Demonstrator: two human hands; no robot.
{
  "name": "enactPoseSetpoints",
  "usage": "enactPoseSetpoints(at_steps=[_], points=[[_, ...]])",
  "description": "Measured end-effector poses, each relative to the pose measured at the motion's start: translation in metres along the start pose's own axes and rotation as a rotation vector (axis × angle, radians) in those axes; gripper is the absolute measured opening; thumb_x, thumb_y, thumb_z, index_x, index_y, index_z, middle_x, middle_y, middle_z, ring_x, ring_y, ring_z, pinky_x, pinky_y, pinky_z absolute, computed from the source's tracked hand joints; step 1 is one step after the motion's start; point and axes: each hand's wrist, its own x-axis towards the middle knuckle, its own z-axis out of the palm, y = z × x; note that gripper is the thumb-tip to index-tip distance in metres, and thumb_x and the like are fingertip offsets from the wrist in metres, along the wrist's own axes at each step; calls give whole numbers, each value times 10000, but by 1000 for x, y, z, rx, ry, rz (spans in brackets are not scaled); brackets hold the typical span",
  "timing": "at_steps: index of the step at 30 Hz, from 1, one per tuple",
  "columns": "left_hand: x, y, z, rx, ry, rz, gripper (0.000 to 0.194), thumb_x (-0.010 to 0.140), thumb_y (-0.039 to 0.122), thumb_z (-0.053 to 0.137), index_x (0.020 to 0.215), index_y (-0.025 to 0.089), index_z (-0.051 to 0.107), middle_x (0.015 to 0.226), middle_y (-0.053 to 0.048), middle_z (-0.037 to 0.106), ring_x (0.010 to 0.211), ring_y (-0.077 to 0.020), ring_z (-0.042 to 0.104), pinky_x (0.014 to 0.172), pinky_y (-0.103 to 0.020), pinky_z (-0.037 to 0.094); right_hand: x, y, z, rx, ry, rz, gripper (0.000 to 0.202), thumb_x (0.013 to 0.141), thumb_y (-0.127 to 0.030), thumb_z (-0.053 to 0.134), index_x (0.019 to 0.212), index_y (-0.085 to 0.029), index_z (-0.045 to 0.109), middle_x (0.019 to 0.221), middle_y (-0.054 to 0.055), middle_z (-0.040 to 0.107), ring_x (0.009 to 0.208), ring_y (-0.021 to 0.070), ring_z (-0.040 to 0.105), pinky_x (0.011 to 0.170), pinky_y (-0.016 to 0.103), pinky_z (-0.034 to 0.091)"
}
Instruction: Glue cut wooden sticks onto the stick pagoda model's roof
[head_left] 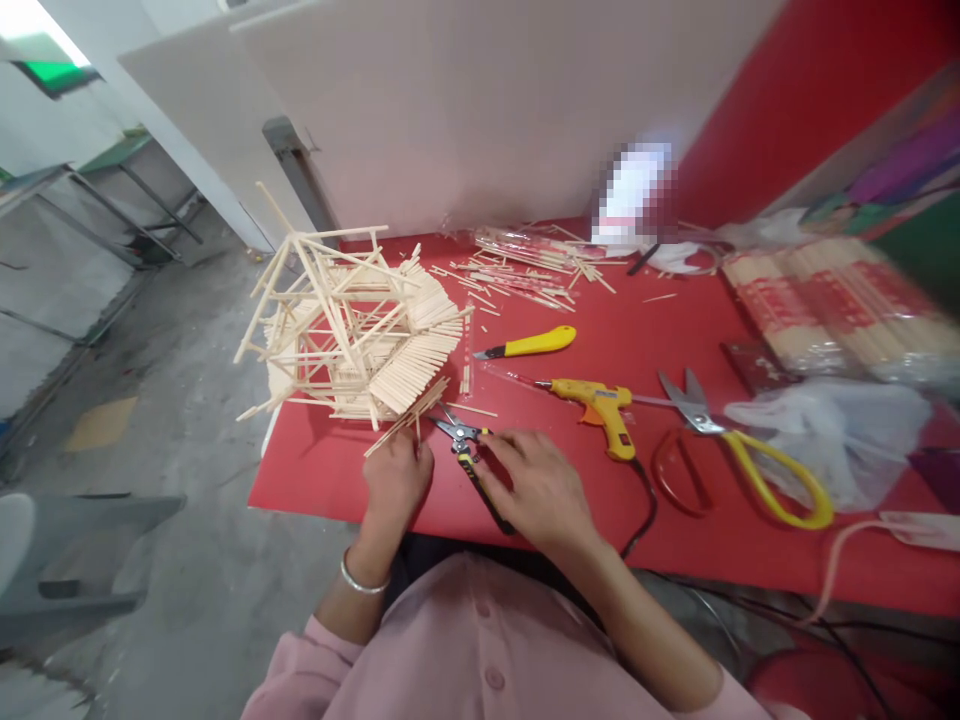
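Observation:
My left hand (397, 478) is closed at the front of the stick model, its fingers around thin wooden sticks (390, 434); how many it holds is hidden. To its right, my right hand (536, 485) has its fingers and thumb on the black-and-yellow handles of wire cutters (460, 440). The cutters' jaws are spread and point toward the sticks by my left hand. Behind my left hand stands the model (337, 330), an open frame of pale sticks with a fan-like slatted ring around it.
A yellow-handled knife (536, 342), a yellow glue gun (600, 405) with its cord, and large scissors (739, 450) lie rightward on the red table (315, 470). Loose sticks (525, 270) are scattered behind. Packed stick bundles (825, 300) and a plastic bag (847, 430) are far right.

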Motion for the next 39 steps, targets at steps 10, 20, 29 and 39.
enactPoseSetpoints(at_steps=[10, 20, 29, 39], points=[[-15, -12, -2, -160, 16, -38, 118, 843, 238, 538, 774, 197, 625, 743, -66, 696, 703, -215, 652, 598, -284, 393, -20, 9, 11, -140, -171, 26, 751, 761, -507, 691, 1397, -152, 510, 1254, 181, 612, 1121, 332, 553, 885, 432, 429], [-10, -16, 4, -474, 67, 26, 148, 826, 238, 519, 712, 193, 601, 630, -20, 620, 599, -171, 585, 616, -286, 420, -23, 9, 10, -61, -143, 106, 620, 724, -397, 689, 1304, -199, 592, 1050, 123, 620, 908, 268, 570, 754, 354, 427], [-3, -4, 10, -373, 162, 96, 132, 828, 162, 527, 766, 182, 642, 690, -63, 672, 655, -197, 625, 634, -295, 420, -5, 17, -5, -78, -54, 7, 325, 897, -348, 561, 1167, -219, 688, 1190, 119, 658, 1083, 280, 585, 893, 404, 433], [-4, -9, 13, -189, 117, 79, 130, 866, 250, 572, 801, 169, 650, 700, -85, 692, 676, -221, 650, 606, -295, 393, 32, -24, -14, 70, -276, 31, 235, 957, -309, 499, 922, -261, 726, 929, 9, 745, 821, 162, 663, 659, 268, 385]])
